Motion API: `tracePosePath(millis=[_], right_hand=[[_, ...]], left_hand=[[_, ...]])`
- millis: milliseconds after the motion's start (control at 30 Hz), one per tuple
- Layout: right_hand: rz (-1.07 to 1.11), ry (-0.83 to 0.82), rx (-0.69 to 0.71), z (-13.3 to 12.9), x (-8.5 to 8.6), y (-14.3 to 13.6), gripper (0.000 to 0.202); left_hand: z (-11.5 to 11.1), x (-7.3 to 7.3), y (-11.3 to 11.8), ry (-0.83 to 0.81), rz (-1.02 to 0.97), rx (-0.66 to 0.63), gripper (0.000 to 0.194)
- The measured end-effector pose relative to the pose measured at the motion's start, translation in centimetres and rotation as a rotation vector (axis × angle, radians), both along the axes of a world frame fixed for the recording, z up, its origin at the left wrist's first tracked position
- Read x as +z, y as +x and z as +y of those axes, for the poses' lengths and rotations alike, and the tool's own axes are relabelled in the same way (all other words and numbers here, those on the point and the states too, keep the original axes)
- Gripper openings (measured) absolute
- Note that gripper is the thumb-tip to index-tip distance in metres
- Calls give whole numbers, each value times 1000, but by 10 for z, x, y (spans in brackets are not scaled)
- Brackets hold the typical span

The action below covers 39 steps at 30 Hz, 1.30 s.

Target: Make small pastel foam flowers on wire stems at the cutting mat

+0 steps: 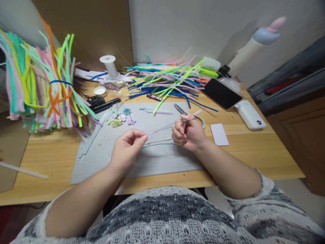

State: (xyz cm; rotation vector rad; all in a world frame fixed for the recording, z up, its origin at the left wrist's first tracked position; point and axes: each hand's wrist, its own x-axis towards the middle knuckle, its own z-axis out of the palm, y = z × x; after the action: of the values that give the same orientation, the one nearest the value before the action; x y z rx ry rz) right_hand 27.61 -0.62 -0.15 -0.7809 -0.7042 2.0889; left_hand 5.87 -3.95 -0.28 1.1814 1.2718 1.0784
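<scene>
My left hand (129, 144) pinches one end of a thin pale pipe cleaner (162, 128) between thumb and fingertips. The strand runs across to my right hand (189, 134), which is closed around a small shiny metal tool (184, 123), possibly nail clippers. A lilac tip sticks out past that hand. Beneath the hands, a teal pipe cleaner (159, 145) lies on the grey cutting mat (162, 162). Scissors (179, 108) lie just behind my right hand, partly hidden by it. Several small fuzzy flowers (116, 122) are at the mat's back left.
Bundled pipe cleaners (38, 84) stand at the left, and a loose pile (167, 79) lies at the back. A wire spool (109, 66), black markers (105, 105), a phone (222, 93), a white device (251, 115) and a white card (219, 134) sit around the mat.
</scene>
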Motion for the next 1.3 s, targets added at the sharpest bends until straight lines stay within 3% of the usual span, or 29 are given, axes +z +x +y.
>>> tracePosePath(millis=[533,1300], right_hand=[[4,45,4,0,1,4,49],[-36,31,-1,-2,6,0,70]], left_hand=[[1,-2,-1,-7,-18,17,17],[1,-2,-2,14,-7,29,16]])
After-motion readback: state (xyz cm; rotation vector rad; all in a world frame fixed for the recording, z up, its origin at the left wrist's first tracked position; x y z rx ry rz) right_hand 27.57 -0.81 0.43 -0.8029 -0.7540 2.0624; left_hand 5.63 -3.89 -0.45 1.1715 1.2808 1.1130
